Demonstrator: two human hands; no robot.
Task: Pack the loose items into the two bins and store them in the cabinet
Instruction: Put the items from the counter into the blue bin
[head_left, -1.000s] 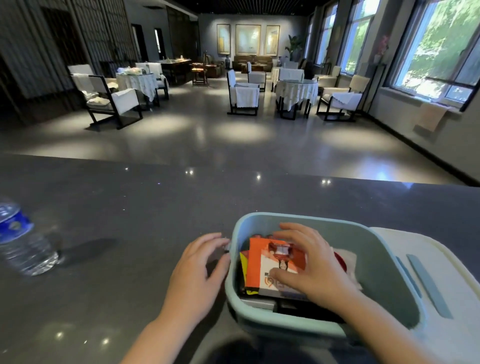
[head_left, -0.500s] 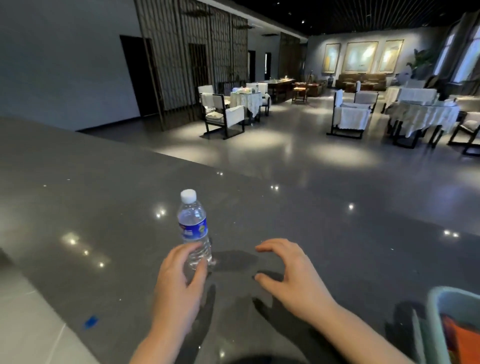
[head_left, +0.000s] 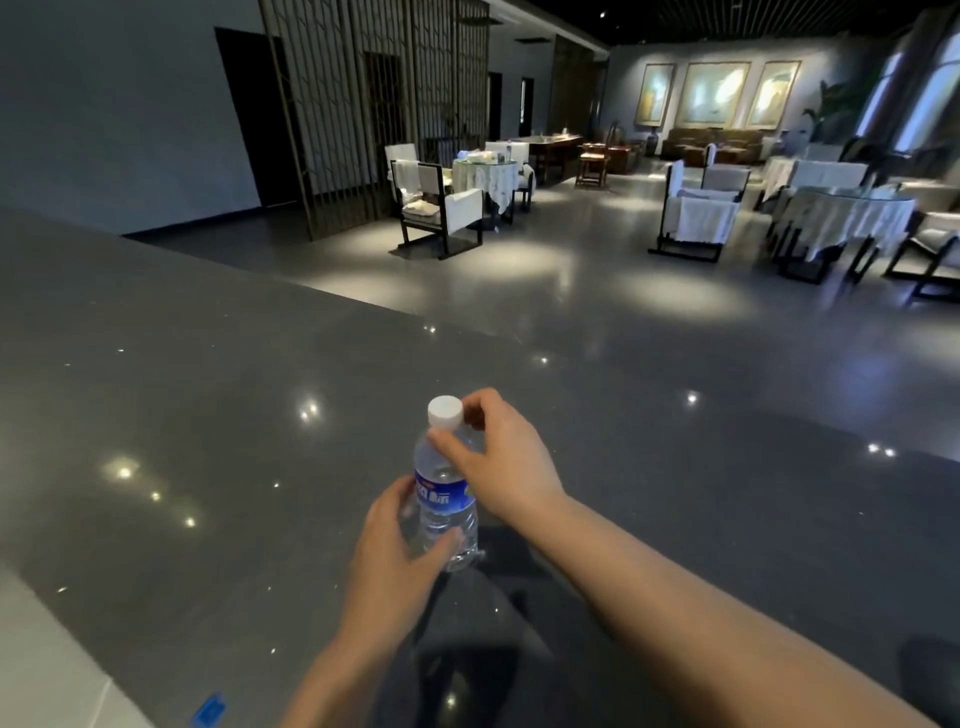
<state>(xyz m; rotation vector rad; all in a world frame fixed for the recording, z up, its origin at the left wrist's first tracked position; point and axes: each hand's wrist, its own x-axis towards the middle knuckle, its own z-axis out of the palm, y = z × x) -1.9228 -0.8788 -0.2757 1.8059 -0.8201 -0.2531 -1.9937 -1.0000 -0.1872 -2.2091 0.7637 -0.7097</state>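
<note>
Standing upright on the dark counter (head_left: 208, 395), the water bottle (head_left: 445, 499) is gripped low by the left hand (head_left: 395, 551) and pinched at its neck by the right hand (head_left: 506, 462), so it looks unpacked, no bin or cabinet in view.

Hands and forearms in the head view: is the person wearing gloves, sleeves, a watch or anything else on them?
Nothing worn shows. The left hand and right hand are bare, without gloves or rings in view. Both forearms are uncovered to the frame edge: no sleeves, watch, bands or markings visible.
</note>
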